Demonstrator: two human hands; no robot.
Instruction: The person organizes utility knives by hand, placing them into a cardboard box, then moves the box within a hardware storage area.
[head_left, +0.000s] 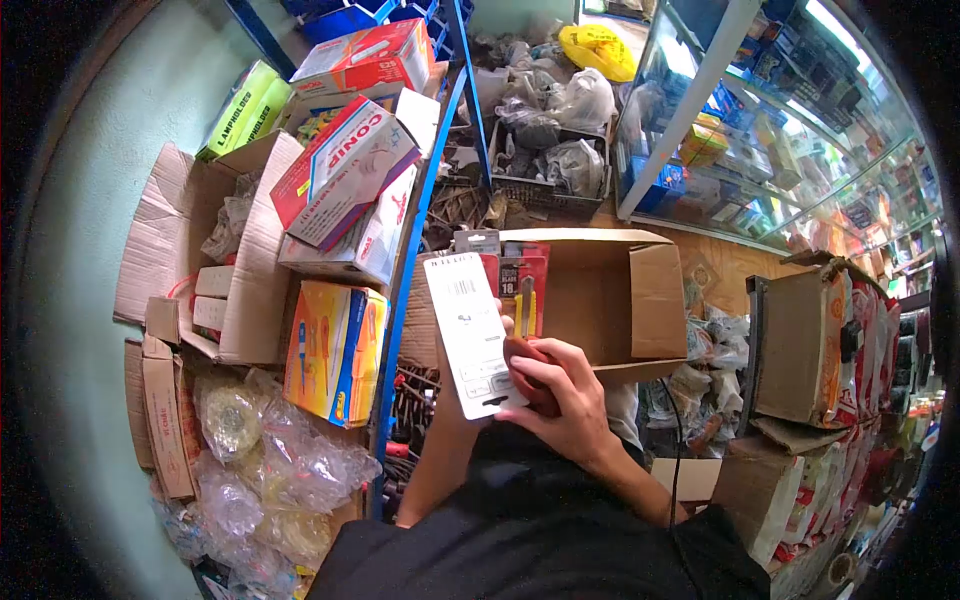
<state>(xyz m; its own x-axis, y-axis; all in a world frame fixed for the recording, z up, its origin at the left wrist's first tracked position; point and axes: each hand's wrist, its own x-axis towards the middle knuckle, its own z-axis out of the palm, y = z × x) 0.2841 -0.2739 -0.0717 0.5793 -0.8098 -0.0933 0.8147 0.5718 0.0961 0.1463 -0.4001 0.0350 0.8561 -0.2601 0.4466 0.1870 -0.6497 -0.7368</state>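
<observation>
A white packaging card, its printed back with a barcode facing me, is held upside down over my lap, its hang slot at the near end. My left hand grips it from beneath, mostly hidden behind the card, with a fingertip showing at its right edge. My right hand is closed at the lower right corner, thumb on the card and fingers over a dark red rounded piece beside it. Just beyond, a yellow utility knife on a red and black card overlaps the open cardboard box.
At left, a blue-framed shelf carries a red and white box, a yellow tool box and bagged clear rolls. A glass display case stands at upper right. Open cartons of red packs are at right.
</observation>
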